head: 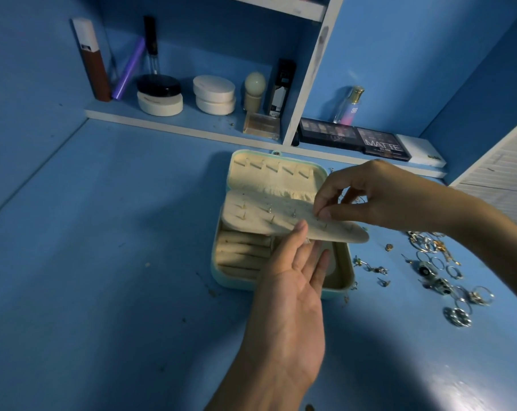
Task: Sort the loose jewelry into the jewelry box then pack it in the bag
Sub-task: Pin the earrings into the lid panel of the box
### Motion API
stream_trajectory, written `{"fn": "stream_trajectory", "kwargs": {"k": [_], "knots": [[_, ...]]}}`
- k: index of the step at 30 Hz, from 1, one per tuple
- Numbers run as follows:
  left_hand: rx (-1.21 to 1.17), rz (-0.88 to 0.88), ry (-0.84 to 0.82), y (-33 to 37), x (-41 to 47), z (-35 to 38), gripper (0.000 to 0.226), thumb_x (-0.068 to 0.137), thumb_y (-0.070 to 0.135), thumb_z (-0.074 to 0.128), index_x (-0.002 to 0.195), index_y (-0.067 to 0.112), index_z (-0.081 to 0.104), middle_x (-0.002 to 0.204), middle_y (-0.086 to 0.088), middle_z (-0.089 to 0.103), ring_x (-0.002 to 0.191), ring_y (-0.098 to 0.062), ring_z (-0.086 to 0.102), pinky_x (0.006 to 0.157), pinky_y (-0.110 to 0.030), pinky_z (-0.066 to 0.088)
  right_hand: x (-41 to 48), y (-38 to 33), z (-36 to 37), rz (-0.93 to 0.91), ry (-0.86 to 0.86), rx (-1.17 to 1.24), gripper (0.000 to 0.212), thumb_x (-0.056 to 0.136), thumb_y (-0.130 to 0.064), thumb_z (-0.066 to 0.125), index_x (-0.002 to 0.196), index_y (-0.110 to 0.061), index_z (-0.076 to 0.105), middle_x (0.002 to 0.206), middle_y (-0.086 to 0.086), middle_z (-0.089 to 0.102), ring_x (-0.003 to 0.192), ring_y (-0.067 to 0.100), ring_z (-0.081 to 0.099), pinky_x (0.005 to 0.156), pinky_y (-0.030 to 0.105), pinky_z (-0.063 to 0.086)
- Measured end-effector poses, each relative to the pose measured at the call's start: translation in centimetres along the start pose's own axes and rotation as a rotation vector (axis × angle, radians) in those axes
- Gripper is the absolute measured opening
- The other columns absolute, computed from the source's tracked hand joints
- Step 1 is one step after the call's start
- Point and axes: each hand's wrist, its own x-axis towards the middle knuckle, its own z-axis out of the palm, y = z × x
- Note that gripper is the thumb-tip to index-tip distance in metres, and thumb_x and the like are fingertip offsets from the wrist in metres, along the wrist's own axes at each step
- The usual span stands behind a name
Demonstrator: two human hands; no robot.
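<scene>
A pale green jewelry box (218, 271) lies open on the blue desk, its cream lid (245, 170) tilted back. A cream earring flap (263, 215) with several studs in it folds out over the tray. My left hand (293, 280) holds up the flap's front edge, thumb on top and fingers beneath. My right hand (367, 200) pinches a small earring at the flap's right part; the earring is mostly hidden by the fingertips. Loose rings and earrings (438, 271) lie scattered to the right of the box. No bag is in view.
A low shelf at the back carries cosmetics: round compacts (214, 94), tubes (92, 59), a perfume bottle (349, 105) and eyeshadow palettes (381, 145). A white louvred panel (500, 173) stands at the right. The blue desk top (103, 232) stretches left of the box.
</scene>
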Motion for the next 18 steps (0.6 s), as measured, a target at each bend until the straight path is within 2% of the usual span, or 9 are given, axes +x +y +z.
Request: {"fn": "stream_trajectory", "kwargs": {"k": [4,12,18], "knots": [[-0.005,0.002,0.0,0.1,0.0,0.0,0.036,0.075,0.023,0.058,0.11,0.019,0.066,0.107,0.002,0.072,0.107,-0.008,0.063,0.103,-0.03,0.04,0.2,-0.1,0.1,-0.021,-0.018,-0.049,0.011,0.082,-0.013,0.066,0.086,-0.021,0.072,0.085,-0.013,0.068,0.08,0.007,0.061,0.076,0.026,0.05],[0.013,0.008,-0.02,0.1,-0.1,0.1,0.031,0.078,0.023,0.057,0.108,0.02,0.066,0.107,0.003,0.072,0.106,-0.007,0.064,0.098,-0.027,0.042,0.6,-1.1,-0.7,-0.038,-0.064,-0.104,0.017,0.08,-0.008,0.064,0.081,-0.025,0.067,0.081,-0.011,0.069,0.076,0.006,0.061,0.076,0.025,0.049],[0.024,0.0,-0.033,0.2,0.1,-0.1,0.035,0.079,0.024,0.058,0.113,0.02,0.065,0.108,0.003,0.072,0.104,-0.006,0.065,0.093,-0.026,0.044,1.0,-1.1,-0.6,-0.04,-0.075,-0.137,0.014,0.077,-0.008,0.064,0.079,-0.02,0.07,0.079,-0.007,0.07,0.074,0.01,0.062,0.076,0.028,0.048]]}}
